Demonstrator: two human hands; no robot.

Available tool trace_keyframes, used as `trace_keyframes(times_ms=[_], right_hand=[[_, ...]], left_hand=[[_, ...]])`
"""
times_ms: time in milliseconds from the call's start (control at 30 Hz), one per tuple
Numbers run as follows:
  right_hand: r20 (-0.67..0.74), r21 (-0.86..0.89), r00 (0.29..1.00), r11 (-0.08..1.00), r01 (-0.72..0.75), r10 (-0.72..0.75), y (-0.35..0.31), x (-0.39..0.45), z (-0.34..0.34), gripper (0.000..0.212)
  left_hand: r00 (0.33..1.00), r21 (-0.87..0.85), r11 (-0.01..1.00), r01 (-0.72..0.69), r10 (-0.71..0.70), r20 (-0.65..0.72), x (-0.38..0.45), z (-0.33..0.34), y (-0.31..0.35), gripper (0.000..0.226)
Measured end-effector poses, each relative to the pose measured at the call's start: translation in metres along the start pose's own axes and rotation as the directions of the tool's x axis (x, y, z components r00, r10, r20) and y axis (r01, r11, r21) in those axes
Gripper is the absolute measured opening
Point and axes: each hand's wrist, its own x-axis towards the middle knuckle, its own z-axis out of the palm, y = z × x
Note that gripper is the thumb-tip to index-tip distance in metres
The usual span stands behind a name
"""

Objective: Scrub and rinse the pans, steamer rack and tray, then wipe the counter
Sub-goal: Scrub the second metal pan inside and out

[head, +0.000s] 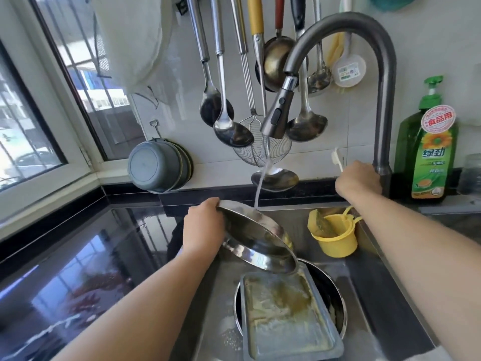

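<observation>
My left hand grips the far rim of a shiny steel pan, tilted over the sink under a thin stream of water from the faucet head. Below it a rectangular metal tray, smeared with yellowish residue, lies across a round dark pan in the sink. My right hand is curled around something at the faucet base; what it holds is hidden. I cannot pick out a steamer rack.
A yellow plastic cup hangs at the sink's right wall. A green dish soap bottle stands right of the faucet. Ladles and a strainer hang on the tiled wall. Grey bowls hang left. A glossy black counter lies left of the sink.
</observation>
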Motion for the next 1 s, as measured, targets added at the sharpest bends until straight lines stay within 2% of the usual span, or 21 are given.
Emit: trace_keyframes(times_ms=[67,167,267,367,400,500,600,667,700,733,800,867,933,1000], right_hand=[[0.022,0.0,1.0,1.0,-0.002,0.002,-0.001,-0.005,-0.006,0.019],[0.019,0.031,0.998,0.998,0.062,-0.063,0.008,-0.027,-0.013,0.021],[0.078,0.033,0.984,0.987,0.16,-0.162,0.02,-0.058,-0.016,0.029],[0.156,0.018,0.969,0.981,0.191,-0.191,0.024,-0.09,-0.02,0.027],[0.172,0.036,0.966,0.981,0.189,-0.193,0.023,-0.098,-0.022,0.031],[0.268,0.206,0.936,0.963,0.176,-0.229,0.009,-0.121,-0.035,0.042],[0.313,0.39,0.882,0.894,0.218,-0.352,-0.003,-0.145,-0.04,0.051],[0.31,0.446,0.85,0.855,0.265,-0.425,0.003,-0.159,-0.029,0.044],[0.323,0.46,0.83,0.842,0.282,-0.454,0.01,-0.166,-0.022,0.034],[0.335,0.465,0.81,0.832,0.303,-0.482,0.016,-0.169,-0.016,0.035],[0.334,0.444,0.761,0.805,0.393,-0.556,0.019,-0.173,-0.011,0.051],[0.261,0.437,0.71,0.736,0.517,-0.654,0.014,-0.176,-0.015,0.054],[0.223,0.403,0.604,0.636,0.658,-0.765,0.007,-0.187,-0.024,0.053],[0.27,0.327,0.479,0.547,0.77,-0.835,0.002,-0.206,-0.029,0.05]], left_hand=[[0.993,-0.212,0.97,0.119,-0.116,0.026,-0.004,-0.002,-0.009,0.043],[0.964,-0.479,0.837,0.264,-0.236,0.119,-0.015,-0.005,-0.018,0.034],[0.959,-0.57,0.773,0.279,-0.195,0.205,-0.032,-0.014,-0.019,0.029],[0.93,-0.738,0.568,0.365,-0.192,0.312,-0.044,-0.034,-0.011,0.025],[0.924,-0.774,0.504,0.383,-0.202,0.326,-0.046,-0.04,-0.009,0.021],[0.923,-0.798,0.464,0.384,-0.226,0.312,-0.053,-0.056,-0.004,0.014],[0.907,-0.832,0.369,0.414,-0.247,0.342,-0.068,-0.063,-0.002,0.025],[0.902,-0.83,0.374,0.414,-0.287,0.321,-0.081,-0.064,-0.008,0.038],[0.895,-0.838,0.345,0.422,-0.307,0.325,-0.086,-0.063,-0.012,0.041],[0.883,-0.853,0.287,0.437,-0.318,0.345,-0.091,-0.061,-0.016,0.043],[0.856,-0.869,0.153,0.471,-0.317,0.408,-0.1,-0.054,-0.02,0.045],[0.84,-0.864,0.084,0.497,-0.296,0.454,-0.108,-0.042,-0.023,0.046],[0.837,-0.859,0.038,0.511,-0.251,0.487,-0.116,-0.029,-0.024,0.048],[0.843,-0.857,0.014,0.515,-0.191,0.504,-0.124,-0.022,-0.022,0.049]])
